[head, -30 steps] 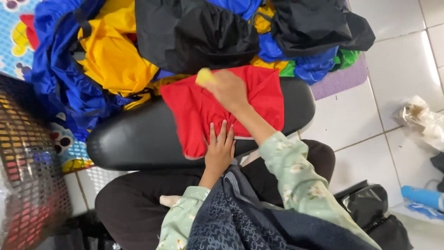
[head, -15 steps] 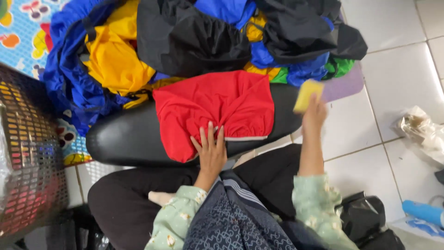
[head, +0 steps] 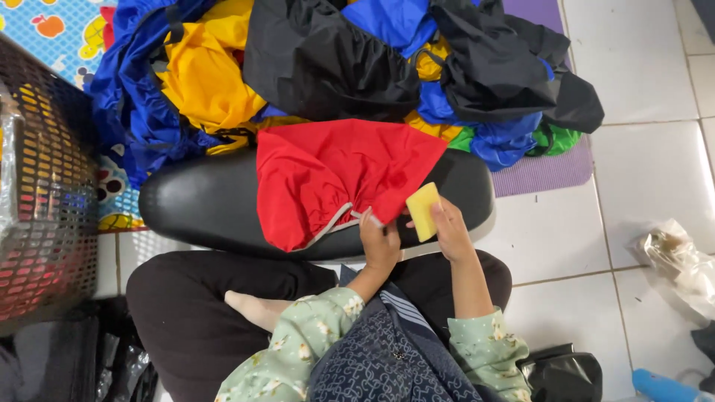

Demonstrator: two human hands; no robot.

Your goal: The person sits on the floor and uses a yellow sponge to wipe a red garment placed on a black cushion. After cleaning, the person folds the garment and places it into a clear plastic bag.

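A red cloth (head: 335, 175) lies spread over a black padded cushion (head: 201, 205) in front of me. My left hand (head: 377, 240) pinches the cloth's near hem, by its grey edge. My right hand (head: 449, 227) holds a small yellow block (head: 423, 211) upright just to the right of the cloth, over the cushion's near edge. Both sleeves are pale green with a floral print. My crossed legs in black trousers are below the cushion.
A heap of blue, yellow, black and green garments (head: 357, 67) lies behind the cushion on a purple mat (head: 544, 167). A dark mesh basket (head: 45, 193) stands at the left. White floor tiles, a crumpled plastic bag (head: 678, 260) and a black bag (head: 562, 376) are at the right.
My right hand brought the yellow block back from the right to the cloth's near corner. My left hand went from lying flat on the cloth to pinching its hem, which is folded up.
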